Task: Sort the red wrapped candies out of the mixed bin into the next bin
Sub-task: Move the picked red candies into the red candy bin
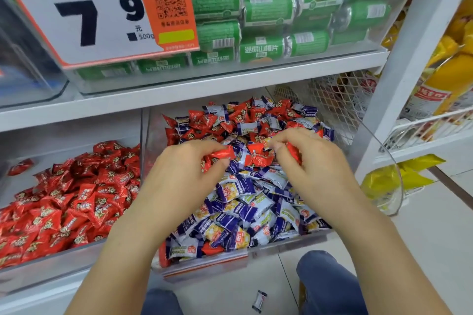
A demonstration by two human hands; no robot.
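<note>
We're crouched at a shop shelf, both hands in the clear mixed bin (pixel 153 140). Left to right: the next bin (pixel 33 271) sits on the same shelf, touching the mixed bin's left wall, and is already heaped w/ red wrapped candies (pixel 76 199). In the mixed bin, reds cluster toward the back edge; purple-and-white candies (pixel 245 212) fill the front.

Our left hand (pixel 184 169) is near the bin's middle, thumb and fingers pinching a red candy (pixel 222 153). Between the hands lies a loose red one (pixel 258 158). Our right hand (pixel 314 161) is curled round another red candy (pixel 293 152) tucked against the palm.

To do this step well, in our judgement: pinch only the red wrapper, shake off any purple piece that clings, gather a few per hand, then carry them left over the shared wall and drop them low so none bounce out.

Hard to tell: whether either hand holds more than one candy, since the fingers hide the palms. Reds may be buried under the purple pile. One stray wrapped candy (pixel 259 302) lies on the floor by our knees; its colour is unclear. The next bin's left side is cut off.
</note>
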